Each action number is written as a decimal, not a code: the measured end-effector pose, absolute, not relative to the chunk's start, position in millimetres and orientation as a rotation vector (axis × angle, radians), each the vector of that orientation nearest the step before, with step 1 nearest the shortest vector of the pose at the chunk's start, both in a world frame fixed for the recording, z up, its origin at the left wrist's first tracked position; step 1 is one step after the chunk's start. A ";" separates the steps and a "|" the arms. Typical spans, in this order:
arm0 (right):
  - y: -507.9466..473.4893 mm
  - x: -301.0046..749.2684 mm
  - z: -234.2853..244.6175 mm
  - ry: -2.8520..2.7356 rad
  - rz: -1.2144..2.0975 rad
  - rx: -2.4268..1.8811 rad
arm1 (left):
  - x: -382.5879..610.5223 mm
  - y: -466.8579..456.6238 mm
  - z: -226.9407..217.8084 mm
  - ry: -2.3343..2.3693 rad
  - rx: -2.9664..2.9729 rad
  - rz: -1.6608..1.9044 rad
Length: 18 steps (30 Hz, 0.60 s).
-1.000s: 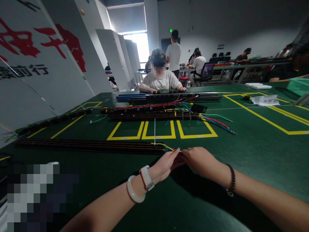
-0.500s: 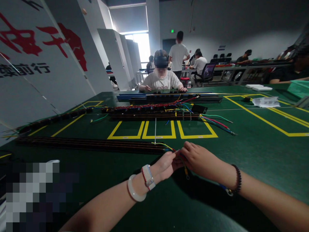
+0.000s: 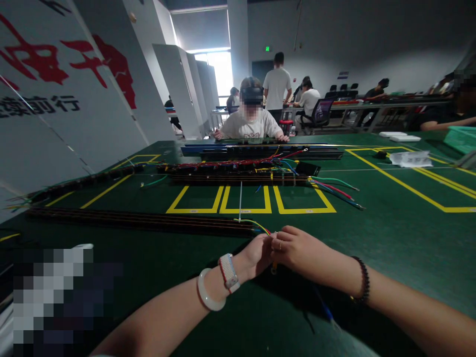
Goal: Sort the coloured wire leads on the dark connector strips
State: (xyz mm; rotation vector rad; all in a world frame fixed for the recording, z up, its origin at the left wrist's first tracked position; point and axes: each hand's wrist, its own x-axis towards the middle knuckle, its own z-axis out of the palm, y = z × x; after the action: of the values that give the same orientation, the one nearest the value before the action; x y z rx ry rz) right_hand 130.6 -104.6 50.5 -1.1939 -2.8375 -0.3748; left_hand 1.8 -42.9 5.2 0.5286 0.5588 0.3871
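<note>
My left hand [image 3: 259, 254] and my right hand [image 3: 307, 255] meet at the right end of a long black strip [image 3: 141, 222]. Both are closed, fingers pressed together around a bundle of coloured wires [image 3: 261, 226], which leaves the strip's end. What exactly each fingertip pinches is hidden. A ring terminal [image 3: 274, 269] with a yellow sleeve pokes out below the fingers. From under my right hand a blue wire [image 3: 326, 308] runs toward me, its tip blurred. A thin white cable tie [image 3: 240, 201] stands up from the strip near its right end.
More black strips [image 3: 238, 178] with coloured wires lie farther back on the green table [image 3: 390, 238], among yellow tape outlines [image 3: 305, 210]. A person [image 3: 256, 121] sits opposite. Crumpled clear plastic [image 3: 411, 159] and a green bin [image 3: 463, 141] are at the right.
My right hand has shifted slightly and its fingers now cover more of the wires. The yellow ring terminal has moved left, and the blue wire's end has swung down and left.
</note>
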 end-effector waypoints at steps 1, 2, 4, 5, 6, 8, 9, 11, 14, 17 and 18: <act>-104.8 131.1 52.7 -2.818 -0.348 -1.184 | 1.9 -43.4 5.5 0.555 0.529 0.389; -105.1 131.8 55.0 -2.793 -0.317 -1.180 | 1.9 -43.8 5.7 0.557 0.528 0.396; -105.3 133.9 59.7 -2.741 -0.233 -1.185 | 1.2 -44.3 6.2 0.563 0.529 0.408; -104.9 135.5 61.9 -2.707 -0.176 -1.187 | 0.6 -44.4 6.4 0.558 0.537 0.411; -103.9 137.8 63.7 -2.657 -0.122 -1.189 | -0.2 -44.4 6.5 0.540 0.548 0.413; -99.3 145.1 65.4 -2.498 -0.018 -1.224 | -1.5 -44.1 6.3 0.488 0.565 0.408; -95.4 150.5 64.8 -2.393 0.031 -1.252 | -1.8 -43.8 5.9 0.469 0.568 0.405; -84.8 164.8 59.3 -2.154 0.136 -1.324 | -1.7 -43.0 4.7 0.472 0.573 0.385; -64.9 190.4 38.6 -1.795 0.391 -1.421 | -1.5 -41.4 2.7 0.496 0.636 0.340; -47.4 211.1 9.0 -1.527 0.664 -1.473 | -2.5 -39.8 0.7 0.480 0.701 0.337; -42.8 215.8 -0.2 -1.495 0.687 -1.498 | -2.9 -39.3 -0.2 0.473 0.713 0.334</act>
State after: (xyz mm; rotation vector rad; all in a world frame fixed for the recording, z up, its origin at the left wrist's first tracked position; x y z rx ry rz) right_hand 215.8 -42.8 -0.2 -1.4975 -1.4955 0.6870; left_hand -2.9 -39.3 -0.2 0.7132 0.4730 0.3338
